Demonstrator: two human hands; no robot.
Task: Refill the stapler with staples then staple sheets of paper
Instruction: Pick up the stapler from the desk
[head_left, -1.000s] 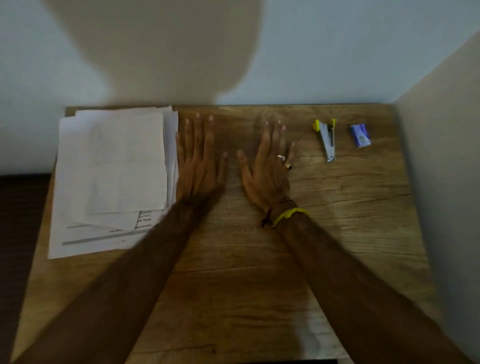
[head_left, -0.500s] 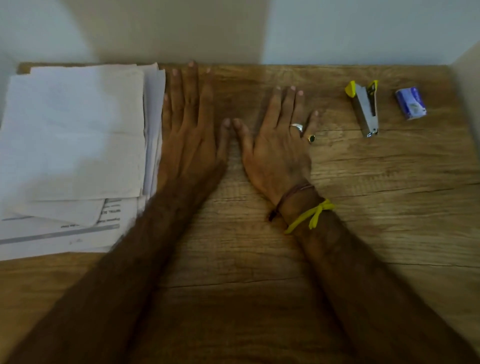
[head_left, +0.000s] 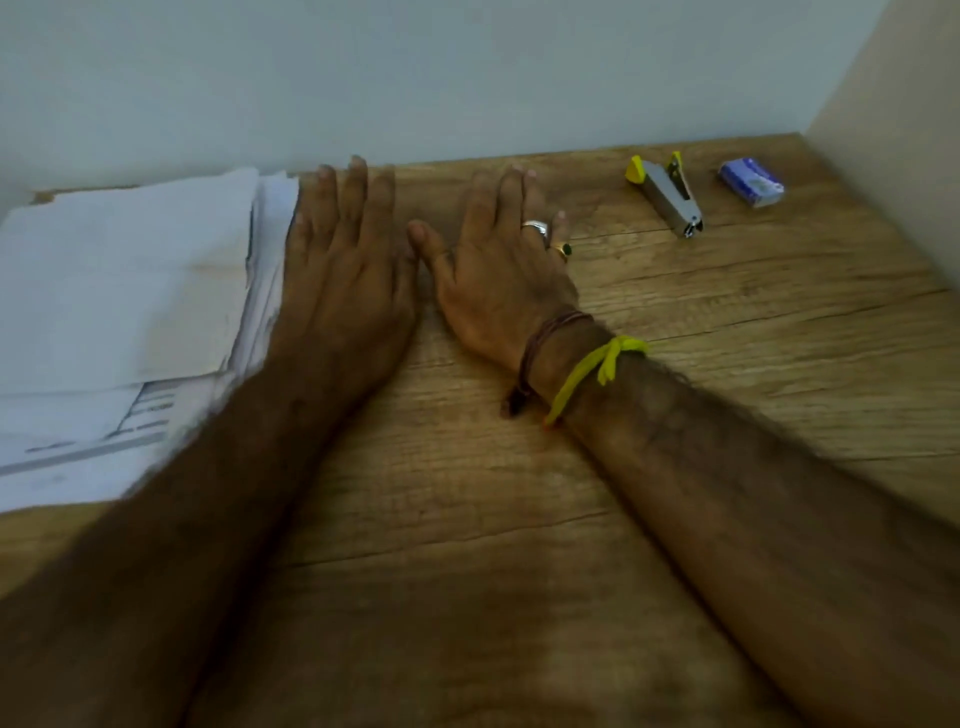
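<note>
A small silver stapler (head_left: 667, 196) with yellow ends lies at the back right of the wooden table (head_left: 727, 364). To its right sits a blue box of staples (head_left: 751, 182). A stack of white paper sheets (head_left: 124, 322) covers the table's left side. My left hand (head_left: 345, 270) lies flat, palm down, right beside the stack's edge. My right hand (head_left: 498, 265) lies flat next to it, fingers straight, with two rings and wrist bands. The thumbs nearly touch. Neither hand holds anything.
A pale wall runs along the table's back edge, and a beige side wall (head_left: 904, 130) closes off the right. Both forearms stretch across the table's middle.
The view has shifted and tilted, so the table sits lower and turned in frame. Both hands stay flat in the same place on the table.
</note>
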